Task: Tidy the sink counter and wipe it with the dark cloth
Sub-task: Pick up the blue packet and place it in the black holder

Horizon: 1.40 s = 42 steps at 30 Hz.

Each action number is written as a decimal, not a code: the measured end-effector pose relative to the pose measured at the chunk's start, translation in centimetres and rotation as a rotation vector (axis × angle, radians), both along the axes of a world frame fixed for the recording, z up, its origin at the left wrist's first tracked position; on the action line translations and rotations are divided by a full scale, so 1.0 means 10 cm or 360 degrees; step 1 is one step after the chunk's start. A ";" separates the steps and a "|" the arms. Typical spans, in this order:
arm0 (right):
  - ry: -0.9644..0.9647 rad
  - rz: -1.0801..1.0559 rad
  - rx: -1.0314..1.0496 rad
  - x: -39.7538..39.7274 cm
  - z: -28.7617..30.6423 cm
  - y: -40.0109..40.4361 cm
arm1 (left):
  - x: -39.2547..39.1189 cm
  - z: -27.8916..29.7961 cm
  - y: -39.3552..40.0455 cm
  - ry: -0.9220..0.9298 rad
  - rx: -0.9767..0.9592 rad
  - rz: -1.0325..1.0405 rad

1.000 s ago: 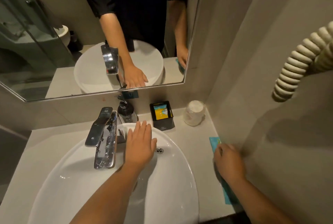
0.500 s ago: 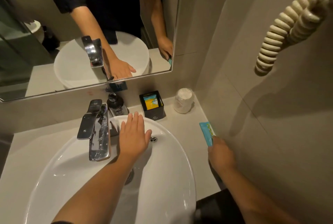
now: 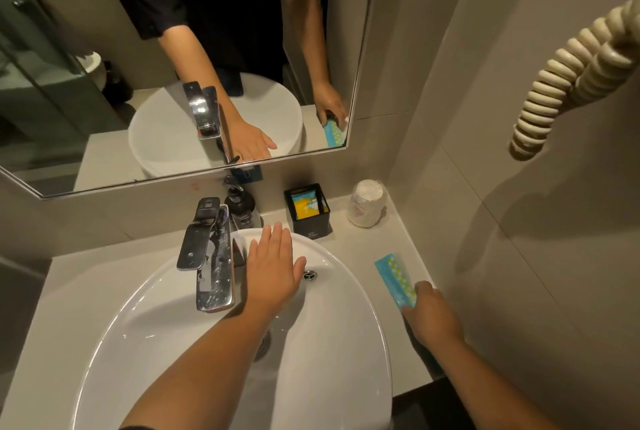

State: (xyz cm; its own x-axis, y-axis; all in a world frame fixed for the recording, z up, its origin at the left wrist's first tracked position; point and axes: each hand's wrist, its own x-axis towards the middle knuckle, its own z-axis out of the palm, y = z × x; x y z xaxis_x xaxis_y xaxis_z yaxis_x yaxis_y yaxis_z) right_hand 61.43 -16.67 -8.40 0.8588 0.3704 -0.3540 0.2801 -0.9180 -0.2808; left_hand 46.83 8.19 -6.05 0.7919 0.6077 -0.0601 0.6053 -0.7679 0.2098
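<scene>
My left hand (image 3: 273,270) lies flat, fingers together, on the far rim of the white basin (image 3: 339,343), right of the chrome tap (image 3: 207,256). My right hand (image 3: 431,317) grips the near end of a long blue packet (image 3: 394,279) patterned with yellow and white. The packet points away from me over the grey counter (image 3: 367,246), near the right wall. No dark cloth shows in this view.
Behind the basin stand a dark pump bottle (image 3: 242,208), a black square box (image 3: 306,211) holding yellow sachets, and a wrapped upside-down cup (image 3: 367,202) in the back corner. A mirror (image 3: 173,66) hangs above. A coiled cream cord (image 3: 568,83) hangs on the right wall.
My right hand has closed on the blue packet, raised its far end from the counter and drawn it slightly forward. The left hand stays on the basin rim. The camera has shifted.
</scene>
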 end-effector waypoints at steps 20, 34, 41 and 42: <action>0.0323 0.0218 0.1469 0.41 1.63 1.27 | 0.56 0.85 -0.09 -0.1252 -0.0841 0.0568; 0.0365 0.0522 0.1078 0.47 0.82 2.23 | 0.84 0.60 0.42 -0.0743 -0.0826 0.0843; 0.0167 0.0517 0.0679 0.51 0.71 2.33 | 0.91 0.47 0.46 -0.0491 -0.0646 0.0885; 0.0171 0.0521 0.0657 0.52 0.70 2.35 | 0.92 0.47 0.46 -0.0479 -0.0634 0.0891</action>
